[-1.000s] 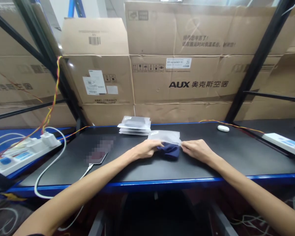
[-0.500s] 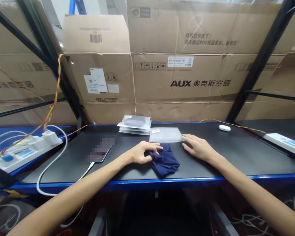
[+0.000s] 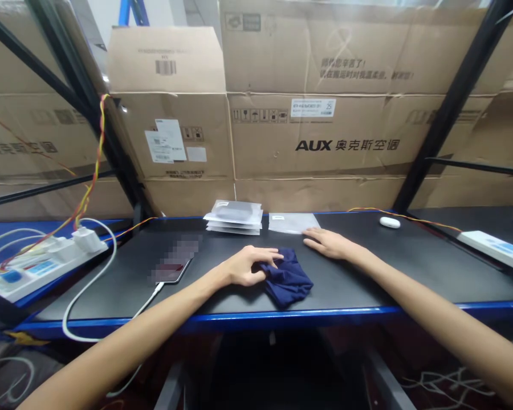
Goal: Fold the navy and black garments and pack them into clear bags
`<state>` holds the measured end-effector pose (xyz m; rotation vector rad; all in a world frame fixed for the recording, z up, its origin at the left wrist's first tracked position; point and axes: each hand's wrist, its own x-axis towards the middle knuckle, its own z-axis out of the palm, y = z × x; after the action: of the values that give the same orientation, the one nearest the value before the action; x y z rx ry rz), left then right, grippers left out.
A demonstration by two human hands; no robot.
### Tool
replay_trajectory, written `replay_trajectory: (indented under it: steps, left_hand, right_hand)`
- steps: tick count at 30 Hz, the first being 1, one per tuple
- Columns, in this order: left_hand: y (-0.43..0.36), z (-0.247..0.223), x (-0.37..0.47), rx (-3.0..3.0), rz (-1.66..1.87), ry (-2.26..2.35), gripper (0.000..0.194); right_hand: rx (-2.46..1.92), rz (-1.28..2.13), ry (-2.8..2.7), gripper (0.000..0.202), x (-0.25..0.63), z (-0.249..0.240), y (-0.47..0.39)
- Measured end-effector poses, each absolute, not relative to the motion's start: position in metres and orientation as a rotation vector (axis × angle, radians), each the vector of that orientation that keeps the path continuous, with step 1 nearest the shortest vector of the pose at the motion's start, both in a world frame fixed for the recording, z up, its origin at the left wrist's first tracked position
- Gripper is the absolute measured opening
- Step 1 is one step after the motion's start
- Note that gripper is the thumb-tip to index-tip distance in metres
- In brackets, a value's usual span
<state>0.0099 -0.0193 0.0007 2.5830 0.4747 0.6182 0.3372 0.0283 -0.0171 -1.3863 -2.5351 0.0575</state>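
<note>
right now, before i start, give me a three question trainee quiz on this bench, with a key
1. Which hand has its fingers on the navy cloth?
2. True or false: the separate translucent packet lies to the right of the stack of packets in this view.
3. Fill in the blank: the white cable nearest the cloth is plugged into the ____.

Key:
1. The left hand.
2. True.
3. Phone.
</note>
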Motion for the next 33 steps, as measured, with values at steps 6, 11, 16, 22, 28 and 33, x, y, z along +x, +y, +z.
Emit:
replay_trajectory:
  steps: [6,11,16,22,28,33]
  left_hand:
    - [-0.018,-0.001,0.01,2.609,0.648,0.471,0.037]
    - [-0.019,0.0,0.015,2.756,0.616,0.629,0.032]
    - [-0.027,0.004,0.036,3.026,0.474,0.953,0.043]
    - [-0.043,0.013,0.054,2.962,0.455,1.131,0.052]
    - [-0.027,0.021,0.038,2.91,0.41,0.75,0.058]
    - [-0.013,0.016,0.031,2.968,0.462,0.638,0.049]
  right_hand:
    - [-1.367,0.078,-2.502,0.058,0.34,-0.022,0.04]
    - [-1.383,0.055,-2.457,0.055,0.343,-0.023,0.038]
    - [-1.336,0.022,-2.397,0.051,0.343,-0.017,0.02]
    - [-1.198,0.113,-2.407,0.046,0.335,-0.008,-0.016]
    - [-1.203,0.24,-2.389,0.046,0.336,-0.01,-0.033]
    - [-1.227,0.235,-2.397,0.047,0.337,-0.011,-0.031]
